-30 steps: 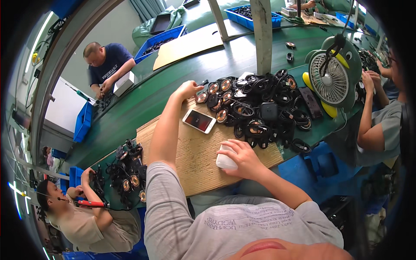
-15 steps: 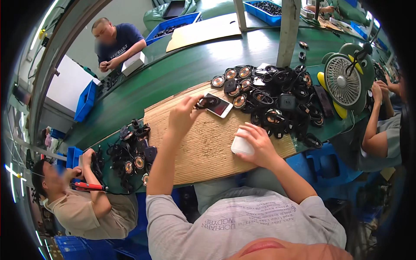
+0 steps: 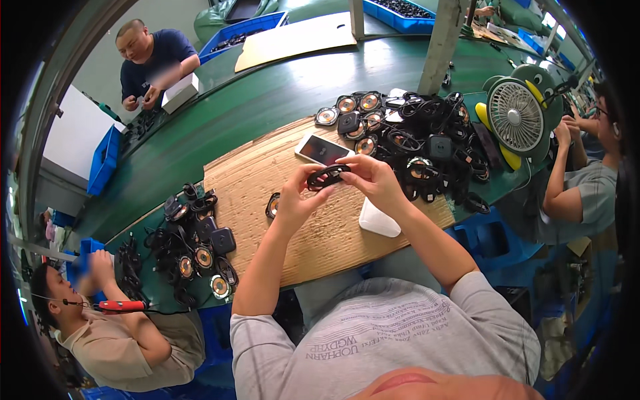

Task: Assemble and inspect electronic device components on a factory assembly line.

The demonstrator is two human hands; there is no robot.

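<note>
The left hand (image 3: 298,200) was clamped on a looped black cable (image 3: 321,179), its thumb and fingers pinching the loop at the 9 o'clock side. The right hand (image 3: 375,181) was closed on the same loop at its 3 o'clock side, so the cable hung between the two, above a sheet of brown cardboard (image 3: 233,200) on the green table (image 3: 267,100).

Taking the cable as the middle of the clock, a white phone (image 3: 325,150) lay face up just beyond it at 12 o'clock. A white case (image 3: 379,219) sat near the right wrist at 4 o'clock. At 8 o'clock, just beside the left hand, was a round disc (image 3: 272,205) with a copper-coloured ring; whether it was joined to the cable could not be told.

A heap of chargers (image 3: 403,141) with black cords spread at 2 o'clock, with a fan (image 3: 515,112) past it, between 2 and 3. A second heap (image 3: 203,230) lay farther out at 8 o'clock, past the disc. One co-worker (image 3: 157,53) stood at 10 o'clock behind a white box (image 3: 180,93), another (image 3: 143,340) sat at 8, and a third (image 3: 581,193) at 3.
</note>
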